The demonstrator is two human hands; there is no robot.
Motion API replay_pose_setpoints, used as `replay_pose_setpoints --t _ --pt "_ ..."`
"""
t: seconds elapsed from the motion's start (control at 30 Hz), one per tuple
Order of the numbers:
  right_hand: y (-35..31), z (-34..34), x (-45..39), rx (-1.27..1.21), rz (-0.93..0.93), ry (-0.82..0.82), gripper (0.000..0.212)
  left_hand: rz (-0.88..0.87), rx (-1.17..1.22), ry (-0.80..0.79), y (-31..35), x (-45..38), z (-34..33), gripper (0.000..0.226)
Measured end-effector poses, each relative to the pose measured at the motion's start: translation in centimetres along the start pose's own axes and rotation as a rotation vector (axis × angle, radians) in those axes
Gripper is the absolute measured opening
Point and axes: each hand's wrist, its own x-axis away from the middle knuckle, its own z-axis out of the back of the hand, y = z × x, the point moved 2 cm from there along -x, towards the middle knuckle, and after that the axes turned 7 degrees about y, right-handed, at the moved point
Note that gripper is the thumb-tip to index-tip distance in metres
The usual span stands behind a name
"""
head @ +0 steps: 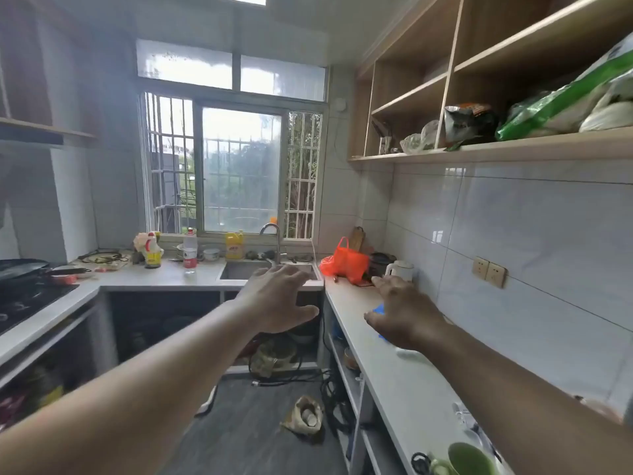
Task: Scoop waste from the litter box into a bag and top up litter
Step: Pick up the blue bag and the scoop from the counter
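**Both hands stretched out over a kitchen counter**

You stand in a narrow kitchen with both arms stretched forward. Your left hand (279,298) hangs in the air in front of the sink (239,269), fingers spread and straight, holding nothing. Your right hand (406,315) is above the right counter (411,382), palm down, fingers spread and loose. A small blue object (379,309) lies on the counter under that hand; most of it is hidden, so what it is and whether your fingers touch it cannot be told.

No litter box shows in this view. The only bag-like thing near you is an orange plastic bag (346,260), standing at the far end of the right counter, just beside a white kettle (400,269) and well ahead of your right hand.

A barred window (236,169) fills the far wall behind the sink. Open wooden shelves (496,149) above the right counter hold green and white packages. A green cup (469,459) sits on the near end of the counter.
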Motion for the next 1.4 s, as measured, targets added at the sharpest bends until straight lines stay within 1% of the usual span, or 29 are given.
replay_pose_setpoints --t 0.1,0.23,0.4,0.47,0.57,0.7,0.93,1.1,1.27,1.4 --pt "2.2 0.0 -1.0 -0.026 -0.034 0.027 0.072 0.010 0.012 -0.004 1.6 -1.2 -0.4 0.074" --pt "3.9 -0.1 -2.1 -0.061 -0.058 0.049 0.059 0.017 0.017 0.004 3.0 -3.1 -0.9 0.074" --pt "5.3 -0.5 -3.1 -0.068 -0.084 -0.001 0.054 0.022 0.023 -0.004 3.4 -4.7 -1.9 0.075" --pt "6.0 -0.9 -3.8 -0.081 -0.102 0.018 0.053 0.025 0.029 0.001 3.3 -6.0 -2.5 0.074" --pt "7.3 -2.3 -5.0 -0.071 -0.132 0.033 0.050 0.006 0.054 0.005 3.6 -8.0 -4.5 0.074" --pt "8.8 -4.9 -7.0 -0.039 -0.181 0.005 0.050 -0.034 0.101 -0.023 3.4 -11.1 -9.0 0.075" --pt "10.7 -10.5 -14.9 0.006 -0.270 0.022 0.039 -0.120 0.160 -0.017 -1.0 -19.5 -17.8 0.078" --pt "10.9 -16.0 -21.8 0.020 -0.337 -0.016 0.054 -0.170 0.207 -0.050 -6.2 -26.5 -23.3 0.077" --pt "12.6 -19.7 -26.3 0.025 -0.469 -0.034 0.044 -0.188 0.253 -0.098 -9.5 -33.1 -27.2 0.078" --pt "14.1 -22.7 -27.9 -0.018 -0.555 -0.011 0.048 -0.237 0.289 -0.135 -9.6 -36.1 -30.5 0.078"
